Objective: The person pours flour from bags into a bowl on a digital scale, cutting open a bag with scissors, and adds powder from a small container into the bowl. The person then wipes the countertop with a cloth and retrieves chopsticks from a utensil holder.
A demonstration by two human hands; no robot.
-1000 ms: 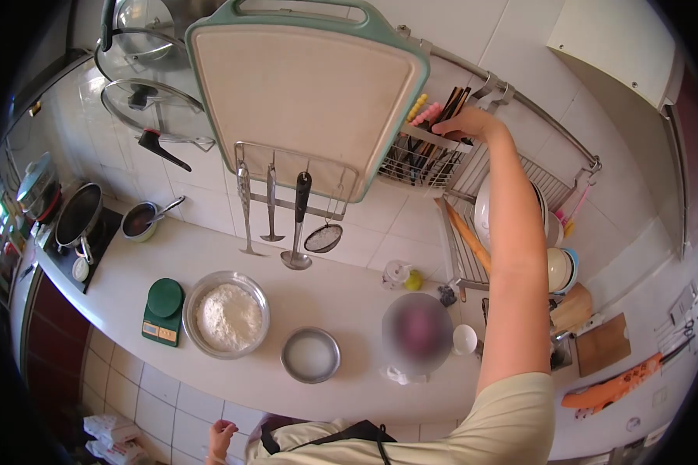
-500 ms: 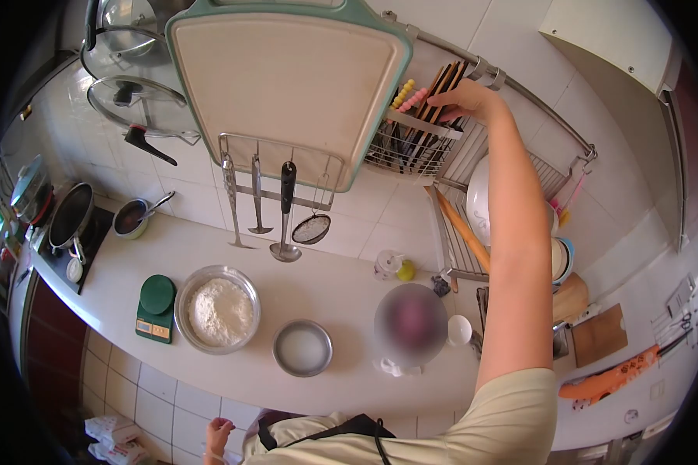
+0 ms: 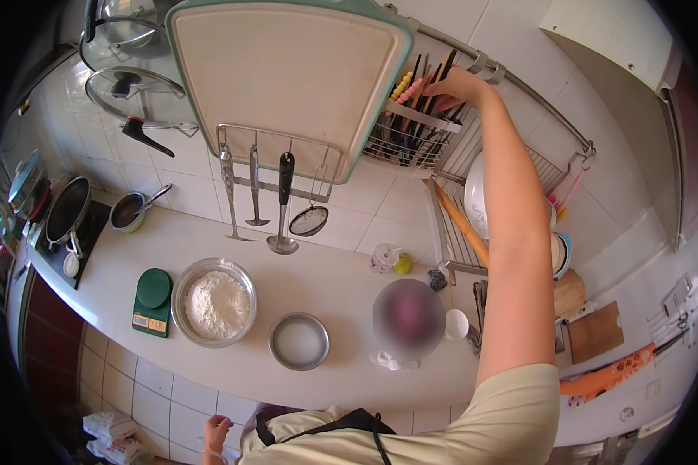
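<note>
At the wire utensil rack (image 3: 411, 147) on the wall, my right hand (image 3: 459, 87) is closed around some of the chopsticks (image 3: 434, 81) that stand upright in it. How many it holds is hidden by the fingers. Yellow beaded and pink beaded handles (image 3: 402, 87) stick up beside them. My left hand (image 3: 217, 428) hangs low in front of the counter, fingers curled, with nothing visible in it. On the counter are a metal bowl of flour (image 3: 217, 302), a smaller metal bowl with whitish liquid (image 3: 298, 341) and a green kitchen scale (image 3: 153, 302).
A large cutting board (image 3: 287, 77) hangs at the back, with a ladle (image 3: 284, 201) and a strainer (image 3: 309, 221) before it. A blurred round shape (image 3: 409, 318) and a white cup (image 3: 456, 324) stand at right. A rolling pin (image 3: 461, 221) leans on the dish rack.
My right hand has shifted slightly left and down among the chopsticks, and they now stand more spread apart. My left hand stays low. The whole view has shifted slightly.
</note>
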